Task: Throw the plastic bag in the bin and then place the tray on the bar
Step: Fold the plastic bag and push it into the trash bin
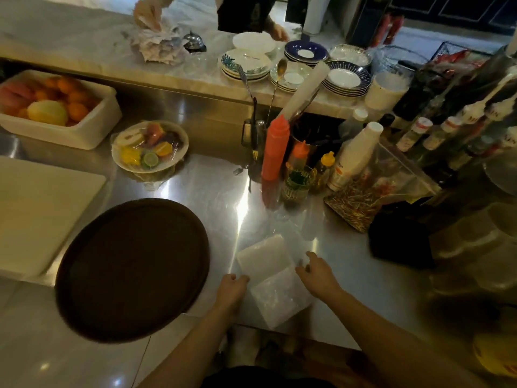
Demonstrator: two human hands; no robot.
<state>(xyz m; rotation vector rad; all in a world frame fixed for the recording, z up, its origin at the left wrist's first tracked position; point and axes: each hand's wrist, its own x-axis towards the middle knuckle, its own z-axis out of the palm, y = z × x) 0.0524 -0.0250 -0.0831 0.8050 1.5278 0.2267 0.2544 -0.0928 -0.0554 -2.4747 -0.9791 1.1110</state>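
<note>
A clear plastic bag lies flat on the steel counter near the front edge. My left hand rests at the bag's left edge with fingers curled, touching it. My right hand hovers at the bag's right edge with fingers spread. A round dark brown tray sits left of the bag, overhanging the counter's front edge. The marble bar runs along the back, above the counter. No bin is in view.
A white cutting board lies at left. A plate of wrapped fruit, a fruit tub, a red squeeze bottle, bottles and a bag of toothpicks crowd the counter. Stacked plates fill the bar, where another person's hand wipes.
</note>
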